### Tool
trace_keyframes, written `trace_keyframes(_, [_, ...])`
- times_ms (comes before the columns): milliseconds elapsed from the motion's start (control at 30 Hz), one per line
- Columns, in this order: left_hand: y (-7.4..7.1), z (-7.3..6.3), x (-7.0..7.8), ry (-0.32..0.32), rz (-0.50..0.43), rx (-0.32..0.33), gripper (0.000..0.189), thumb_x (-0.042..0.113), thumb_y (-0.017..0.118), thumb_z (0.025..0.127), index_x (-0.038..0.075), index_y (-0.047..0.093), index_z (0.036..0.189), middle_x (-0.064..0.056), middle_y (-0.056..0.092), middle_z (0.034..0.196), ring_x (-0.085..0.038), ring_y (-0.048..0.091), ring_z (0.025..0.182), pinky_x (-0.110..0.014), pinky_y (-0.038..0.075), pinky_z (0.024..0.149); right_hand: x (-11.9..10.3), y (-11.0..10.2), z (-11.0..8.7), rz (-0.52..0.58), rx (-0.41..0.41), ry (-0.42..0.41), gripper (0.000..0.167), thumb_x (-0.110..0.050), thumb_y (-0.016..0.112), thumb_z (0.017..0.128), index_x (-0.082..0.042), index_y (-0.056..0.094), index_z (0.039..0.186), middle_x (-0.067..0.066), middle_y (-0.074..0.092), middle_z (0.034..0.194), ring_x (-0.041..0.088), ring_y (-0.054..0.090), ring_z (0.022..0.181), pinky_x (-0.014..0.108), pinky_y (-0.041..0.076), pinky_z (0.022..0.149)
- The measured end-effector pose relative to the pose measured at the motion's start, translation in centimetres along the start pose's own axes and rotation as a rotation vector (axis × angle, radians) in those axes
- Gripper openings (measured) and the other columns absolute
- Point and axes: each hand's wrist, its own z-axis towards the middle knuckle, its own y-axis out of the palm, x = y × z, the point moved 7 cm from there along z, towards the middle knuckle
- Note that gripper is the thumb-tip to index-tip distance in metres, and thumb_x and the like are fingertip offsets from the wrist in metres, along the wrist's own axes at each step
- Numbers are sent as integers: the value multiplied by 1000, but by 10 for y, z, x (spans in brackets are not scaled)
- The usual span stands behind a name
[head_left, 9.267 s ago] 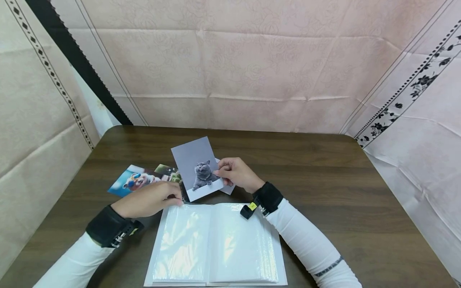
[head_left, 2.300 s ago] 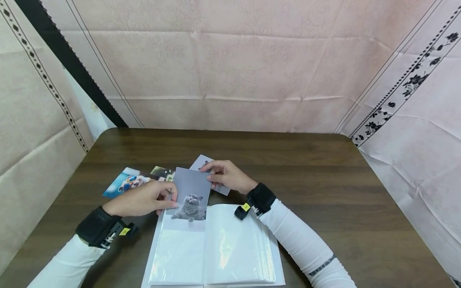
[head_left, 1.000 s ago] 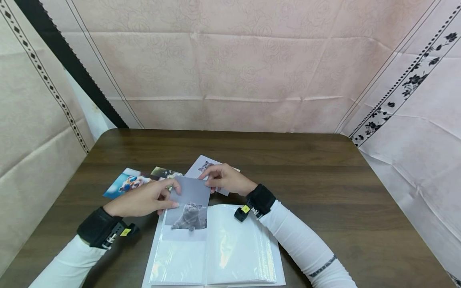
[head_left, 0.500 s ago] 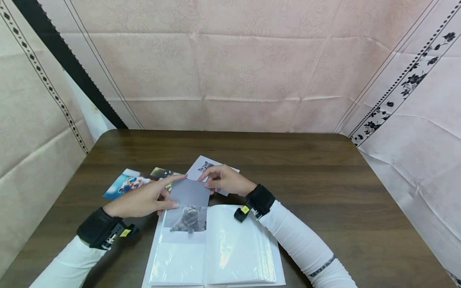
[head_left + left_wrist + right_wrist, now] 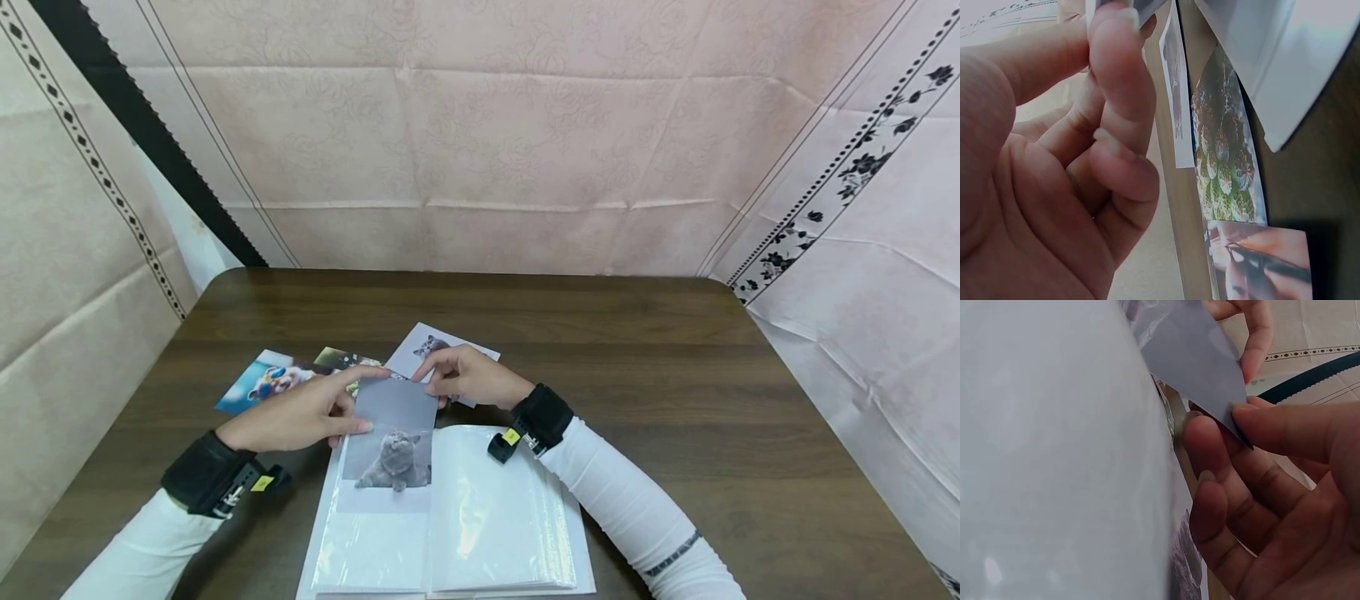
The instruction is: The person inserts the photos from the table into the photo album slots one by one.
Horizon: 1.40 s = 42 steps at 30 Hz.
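A photo of a grey cat [image 5: 396, 458] lies partly inside the clear left pocket of an open photo album [image 5: 375, 550], its plain grey top sticking out above. With thumb and fingers, my right hand [image 5: 474, 375] pinches the photo's upper right corner, plainly seen in the right wrist view as a grey corner [image 5: 1210, 369]. My left hand [image 5: 303, 408] pinches the pocket's top edge at the left with thumb and curled fingers, while its index finger stretches along the photo's top edge. Exactly what lies between the left fingertips is partly hidden in the left wrist view.
Behind the hands lie loose photos: a white one with a kitten [image 5: 412, 346], a dark green one [image 5: 337, 358] and a blue one with a dog in goggles [image 5: 258, 379]. The album's right page [image 5: 498, 517] holds clear pockets. Brown wooden table [image 5: 637, 358], patterned cloth behind.
The cat photo, held above the album at first, has slid down into the left pocket. Lately it moved slightly lower, and my left index finger straightened across its top.
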Motion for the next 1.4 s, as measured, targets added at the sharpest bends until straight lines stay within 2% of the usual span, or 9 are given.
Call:
trace_keyframes(233, [0, 0, -1, -14, 8, 7, 65, 28, 68, 98, 17, 37, 154, 2, 61, 76, -18, 61, 63, -27, 49, 55, 1, 3, -1, -5, -18, 14, 18, -2, 60, 100, 0, 66, 117, 7, 69, 88, 26, 66, 77, 31, 57, 76])
trace_keyframes(567, [1, 1, -1, -15, 16, 6, 62, 29, 68, 99, 13, 40, 152, 4, 59, 71, -22, 60, 62, -25, 43, 52, -1, 4, -3, -34, -27, 42, 15, -4, 62, 99, -2, 65, 114, 8, 72, 83, 29, 68, 77, 32, 57, 74])
trace_keyframes(900, [2, 2, -2, -3, 18, 4, 57, 28, 67, 99, 16, 44, 149, 6, 58, 69, -23, 61, 63, -25, 45, 53, 2, 5, -3, -41, -35, 90, 8, -5, 62, 99, -3, 65, 107, 6, 72, 82, 20, 68, 73, 27, 54, 69])
trace_keyframes(1400, [1, 2, -1, -3, 58, 6, 55, 29, 67, 99, 14, 46, 148, 7, 61, 71, -20, 60, 63, -26, 47, 55, 4, 7, -3, -87, -60, 76, 7, -6, 63, 99, -3, 67, 104, 6, 70, 85, 22, 69, 78, 27, 53, 69])
